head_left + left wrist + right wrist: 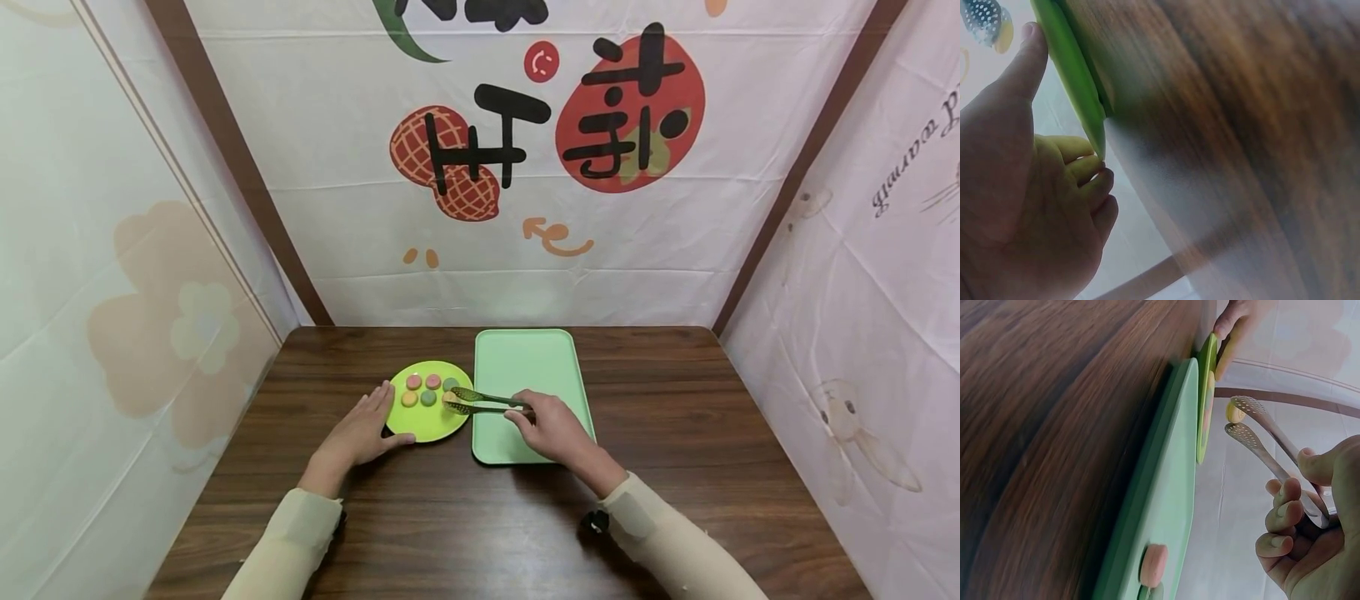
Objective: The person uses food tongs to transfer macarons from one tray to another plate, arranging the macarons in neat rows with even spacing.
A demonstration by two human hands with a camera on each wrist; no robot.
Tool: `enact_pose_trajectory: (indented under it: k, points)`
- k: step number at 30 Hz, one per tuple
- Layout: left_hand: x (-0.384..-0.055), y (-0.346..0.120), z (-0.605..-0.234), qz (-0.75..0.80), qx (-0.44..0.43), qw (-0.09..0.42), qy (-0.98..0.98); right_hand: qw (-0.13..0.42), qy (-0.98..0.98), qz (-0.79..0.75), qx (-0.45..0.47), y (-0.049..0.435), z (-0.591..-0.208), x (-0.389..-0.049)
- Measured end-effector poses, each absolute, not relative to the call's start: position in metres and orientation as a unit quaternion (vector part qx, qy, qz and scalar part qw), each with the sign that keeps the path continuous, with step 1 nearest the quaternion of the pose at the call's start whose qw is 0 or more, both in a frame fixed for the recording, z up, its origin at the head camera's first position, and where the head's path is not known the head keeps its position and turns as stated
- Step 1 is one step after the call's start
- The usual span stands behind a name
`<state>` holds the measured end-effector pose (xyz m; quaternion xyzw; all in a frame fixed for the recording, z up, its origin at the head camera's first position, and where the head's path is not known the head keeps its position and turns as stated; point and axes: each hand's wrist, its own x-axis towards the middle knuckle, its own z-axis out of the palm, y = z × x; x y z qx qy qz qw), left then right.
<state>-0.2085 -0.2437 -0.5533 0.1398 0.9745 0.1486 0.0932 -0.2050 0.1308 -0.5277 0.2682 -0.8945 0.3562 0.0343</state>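
Observation:
My left hand (360, 431) holds the edge of a lime-green plate (431, 427), thumb at the near rim and fingers along its left side. Several pink, green and yellow macarons (428, 398) lie on the plate. Metal tongs (491, 409) with perforated tips are gripped in my right hand (553, 427). In the right wrist view, a yellow macaron (1233, 413) sits between the tong tips, over the plate's right side. The pale green tray (525, 358) lies under my right hand. A pink macaron (1154, 565) and part of a green one (1156, 592) rest on it.
The plate and tray stand side by side on a dark wood-grain table (450, 517). White printed cloth (360, 275) hangs behind the table and on both sides. A small black object (596, 522) shows beneath the right sleeve.

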Motion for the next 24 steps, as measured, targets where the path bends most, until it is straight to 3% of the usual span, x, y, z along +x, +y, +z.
enact_pose_trajectory:
  k: [24]
  points:
    - [-0.208, -0.244, -0.553, 0.143, 0.144, 0.098, 0.974, 0.041, -0.902, 0.306, 0.302, 0.092, -0.531, -0.212]
